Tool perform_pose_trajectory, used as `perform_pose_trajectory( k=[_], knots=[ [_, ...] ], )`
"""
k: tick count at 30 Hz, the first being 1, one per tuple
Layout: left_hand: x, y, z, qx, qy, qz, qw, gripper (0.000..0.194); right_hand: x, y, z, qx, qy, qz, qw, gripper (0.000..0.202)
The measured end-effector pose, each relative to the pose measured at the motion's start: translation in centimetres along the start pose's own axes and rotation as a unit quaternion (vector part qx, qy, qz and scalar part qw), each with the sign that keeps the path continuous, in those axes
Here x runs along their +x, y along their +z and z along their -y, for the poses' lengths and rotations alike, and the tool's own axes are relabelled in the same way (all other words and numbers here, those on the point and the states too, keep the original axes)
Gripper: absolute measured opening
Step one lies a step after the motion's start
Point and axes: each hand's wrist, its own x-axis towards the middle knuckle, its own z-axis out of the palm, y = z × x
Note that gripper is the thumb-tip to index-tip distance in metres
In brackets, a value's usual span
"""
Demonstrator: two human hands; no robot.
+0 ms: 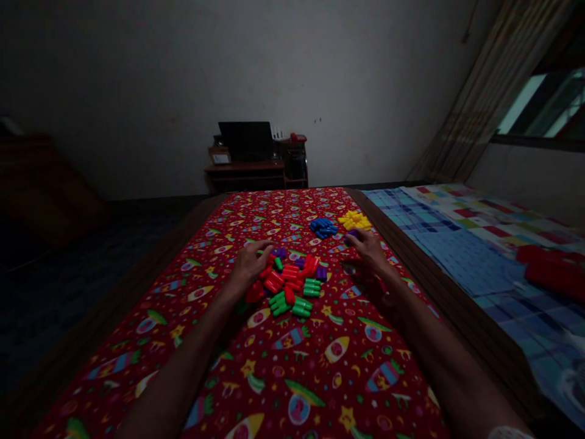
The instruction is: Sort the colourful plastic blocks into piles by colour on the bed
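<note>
Glossy, ribbed blocks (312, 287) on printed red cloth (297, 366).
Mid-frame, the left hand (251, 262) curls at a jumbled red-green-purple pile (290, 274), its grip unclear from here; right of centre, the right hand (368, 247) pinches a purple block (350, 234) near the blue heap (323, 227) and yellow heap (355, 220).

red blocks (291, 273): chunky, ridged, kinda jumbled right beside the left grip (250, 263) | green ones (301, 306): mostly nearer than that grip | purple piece (351, 235): at right grip (369, 249) fingertips, can't tell if held | blue heap (323, 228): beyond it, leftward | yellow heap (355, 221): just past it
</note>
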Motion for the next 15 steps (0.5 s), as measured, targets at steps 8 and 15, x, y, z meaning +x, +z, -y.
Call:
perform_pose_trajectory(
  k=[8, 15],
  knots=[
    [4.5, 1.2, 3.3, 0.061, -0.05, 0.086, 0.993, 0.031, -0.1, -2.4, -7.1, -0.253, 0.085, -0.06, 0.962, 0.04],
    [5.3, 2.3, 3.5, 0.029, -0.054, 0.124, 0.99, 0.024, 0.3, -2.8, -6.1, -0.274, 0.077, -0.131, 0.95, 0.041]
  ],
)
